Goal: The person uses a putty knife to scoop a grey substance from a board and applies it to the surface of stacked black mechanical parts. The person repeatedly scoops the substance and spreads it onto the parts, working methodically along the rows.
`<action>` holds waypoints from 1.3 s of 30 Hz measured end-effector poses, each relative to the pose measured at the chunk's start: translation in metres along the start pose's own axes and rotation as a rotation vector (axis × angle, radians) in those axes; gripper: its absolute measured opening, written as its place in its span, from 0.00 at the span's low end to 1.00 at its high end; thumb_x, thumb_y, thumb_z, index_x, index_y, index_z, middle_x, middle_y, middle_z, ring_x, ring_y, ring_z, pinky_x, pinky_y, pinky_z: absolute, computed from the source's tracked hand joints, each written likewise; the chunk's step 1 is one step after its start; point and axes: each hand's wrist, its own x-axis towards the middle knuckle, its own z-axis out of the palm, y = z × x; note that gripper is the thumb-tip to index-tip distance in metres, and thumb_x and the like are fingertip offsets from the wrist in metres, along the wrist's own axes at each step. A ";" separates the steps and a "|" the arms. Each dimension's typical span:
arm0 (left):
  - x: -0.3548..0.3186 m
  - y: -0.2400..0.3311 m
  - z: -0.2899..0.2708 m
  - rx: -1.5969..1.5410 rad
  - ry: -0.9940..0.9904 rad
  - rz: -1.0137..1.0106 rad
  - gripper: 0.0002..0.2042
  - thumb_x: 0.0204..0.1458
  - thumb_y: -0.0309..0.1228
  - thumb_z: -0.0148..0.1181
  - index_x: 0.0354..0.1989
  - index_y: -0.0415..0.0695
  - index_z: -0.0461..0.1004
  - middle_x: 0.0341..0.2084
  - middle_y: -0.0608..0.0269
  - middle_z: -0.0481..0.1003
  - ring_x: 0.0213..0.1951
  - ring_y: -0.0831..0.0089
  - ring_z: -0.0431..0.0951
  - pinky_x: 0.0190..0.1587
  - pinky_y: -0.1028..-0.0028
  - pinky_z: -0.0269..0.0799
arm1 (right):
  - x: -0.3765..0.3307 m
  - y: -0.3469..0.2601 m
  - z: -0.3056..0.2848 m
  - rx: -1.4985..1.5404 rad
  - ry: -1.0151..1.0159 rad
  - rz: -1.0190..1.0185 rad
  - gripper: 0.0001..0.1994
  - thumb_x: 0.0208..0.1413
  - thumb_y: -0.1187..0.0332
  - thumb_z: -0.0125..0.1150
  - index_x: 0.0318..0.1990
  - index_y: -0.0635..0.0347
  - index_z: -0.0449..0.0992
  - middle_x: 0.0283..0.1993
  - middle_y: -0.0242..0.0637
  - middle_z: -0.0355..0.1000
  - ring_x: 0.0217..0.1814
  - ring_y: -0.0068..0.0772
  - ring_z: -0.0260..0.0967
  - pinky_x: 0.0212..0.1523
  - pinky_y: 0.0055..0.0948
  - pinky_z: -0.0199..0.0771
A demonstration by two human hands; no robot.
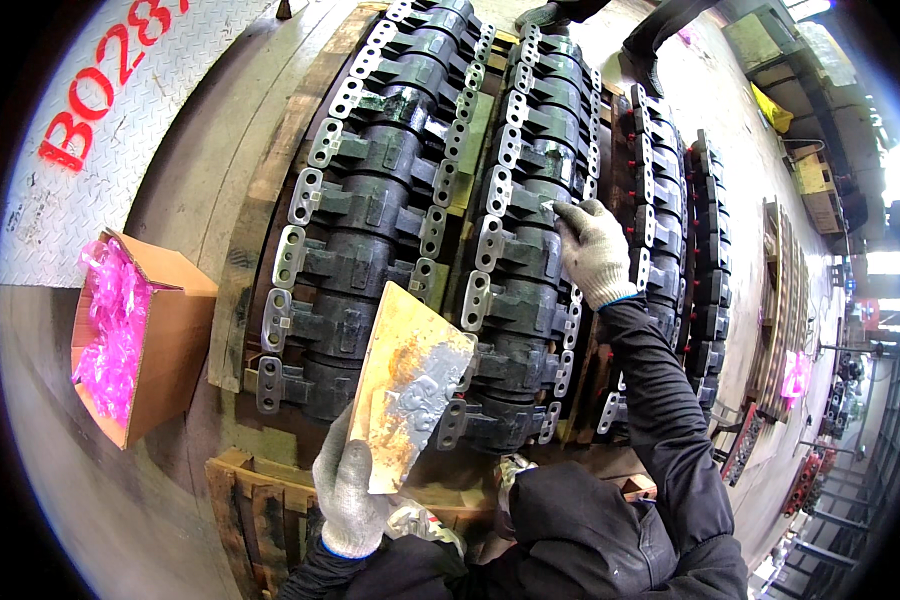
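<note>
My left hand (pixel 348 498), in a grey knit glove, holds a flat brown board (pixel 407 383) by its lower end, with a smear of silvery-grey paste on its face. My right hand (pixel 592 251), also gloved, reaches out to the second row of black track shoes (pixel 533 215) and presses something small and pale against a silver link lug; what the fingers pinch is too small to tell. The first row of black track shoes (pixel 375 205) lies left of it, edged with silver links.
The track rows rest on wooden pallets (pixel 255 500). An open cardboard box (pixel 170 335) with pink plastic bags (pixel 110 330) stands at the left on a checker-plate floor (pixel 100 120). More track shoes (pixel 670 200) and racks stretch away to the right.
</note>
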 end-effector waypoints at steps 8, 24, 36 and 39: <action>0.000 -0.002 -0.001 -0.072 -0.002 0.013 0.32 0.64 0.44 0.55 0.65 0.25 0.63 0.54 0.44 0.75 0.52 0.63 0.79 0.55 0.67 0.75 | 0.030 0.017 -0.023 -0.077 -0.180 -0.119 0.13 0.54 0.73 0.62 0.46 0.51 0.84 0.42 0.45 0.77 0.47 0.53 0.76 0.50 0.43 0.77; 0.000 -0.001 -0.003 0.008 0.014 -0.009 0.34 0.64 0.47 0.54 0.65 0.26 0.61 0.55 0.45 0.74 0.55 0.62 0.77 0.58 0.66 0.73 | 0.081 0.020 -0.044 -0.107 -0.506 -0.348 0.16 0.49 0.75 0.57 0.43 0.51 0.86 0.41 0.41 0.80 0.46 0.49 0.77 0.51 0.40 0.78; 0.001 -0.003 -0.004 -0.009 -0.020 0.010 0.34 0.65 0.46 0.53 0.66 0.26 0.60 0.56 0.44 0.73 0.56 0.61 0.77 0.59 0.65 0.73 | 0.101 0.021 -0.040 -0.081 -0.600 -0.470 0.14 0.47 0.78 0.63 0.42 0.56 0.86 0.40 0.42 0.80 0.44 0.49 0.78 0.46 0.40 0.80; 0.000 -0.003 -0.003 -0.017 -0.003 0.003 0.33 0.65 0.46 0.52 0.65 0.26 0.61 0.56 0.44 0.73 0.56 0.61 0.77 0.58 0.65 0.73 | 0.109 0.020 -0.040 -0.072 -0.655 -0.466 0.14 0.46 0.79 0.62 0.41 0.57 0.86 0.41 0.43 0.81 0.45 0.48 0.79 0.48 0.39 0.80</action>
